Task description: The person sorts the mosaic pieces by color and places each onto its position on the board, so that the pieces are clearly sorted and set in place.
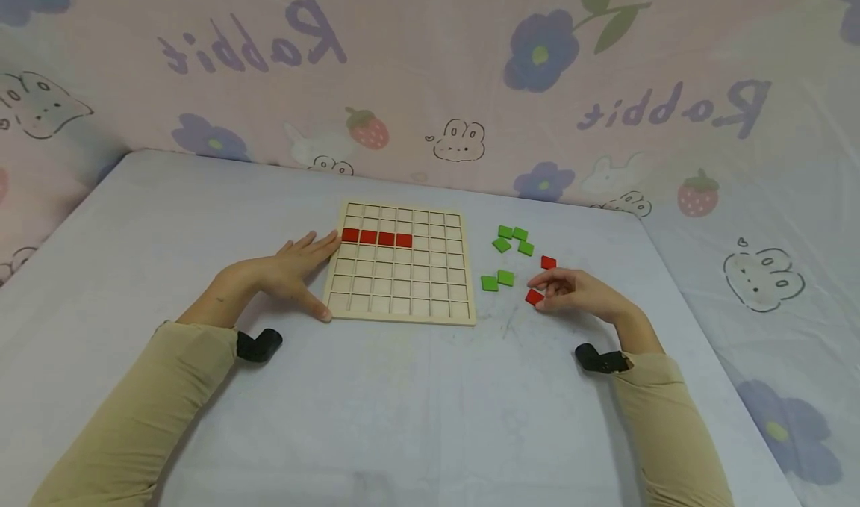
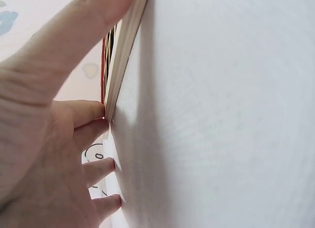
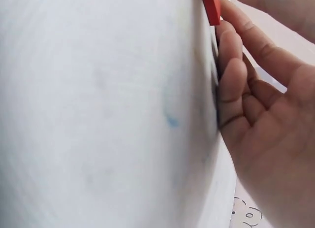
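A square wooden grid board (image 1: 401,319) lies flat on the table, with several red tiles (image 1: 386,239) side by side in one row of cells near its far end. My left hand (image 1: 290,274) rests spread at the board's left edge, its thumb at the near corner; in the left wrist view, thumb and fingertips meet the board's side (image 2: 120,65). Right of the board, my right hand (image 1: 581,294) pinches a loose red square tile (image 1: 534,297) between thumb and fingers, low over the table. That tile (image 3: 211,9) shows by the fingertips in the right wrist view.
Several green tiles (image 1: 505,278) lie loose between the board and my right hand. Another red tile (image 1: 549,262) lies just beyond that hand's fingers. A white cloth covers the table (image 1: 403,417), and a patterned curtain (image 1: 416,81) hangs behind it.
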Available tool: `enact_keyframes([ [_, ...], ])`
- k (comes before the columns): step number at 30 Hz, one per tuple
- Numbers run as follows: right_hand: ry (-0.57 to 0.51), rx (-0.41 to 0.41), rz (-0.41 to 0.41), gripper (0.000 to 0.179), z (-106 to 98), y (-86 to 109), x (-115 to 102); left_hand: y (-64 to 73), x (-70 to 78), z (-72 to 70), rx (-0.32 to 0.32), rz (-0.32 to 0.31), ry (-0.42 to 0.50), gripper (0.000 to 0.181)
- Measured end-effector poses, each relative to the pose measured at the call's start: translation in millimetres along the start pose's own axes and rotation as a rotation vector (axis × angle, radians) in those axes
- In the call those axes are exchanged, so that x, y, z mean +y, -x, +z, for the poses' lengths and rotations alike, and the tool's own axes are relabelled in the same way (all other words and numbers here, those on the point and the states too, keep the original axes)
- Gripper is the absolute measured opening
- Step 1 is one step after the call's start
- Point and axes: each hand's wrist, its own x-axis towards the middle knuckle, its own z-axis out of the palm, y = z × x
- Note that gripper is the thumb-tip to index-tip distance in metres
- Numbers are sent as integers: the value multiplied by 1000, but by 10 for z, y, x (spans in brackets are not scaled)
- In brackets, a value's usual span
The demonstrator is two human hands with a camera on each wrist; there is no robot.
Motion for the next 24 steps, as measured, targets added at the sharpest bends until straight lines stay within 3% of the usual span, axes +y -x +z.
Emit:
enact_keyframes([
  [24, 40, 23, -49, 36, 3, -23, 21, 1, -12, 5, -1, 3, 7, 125],
])
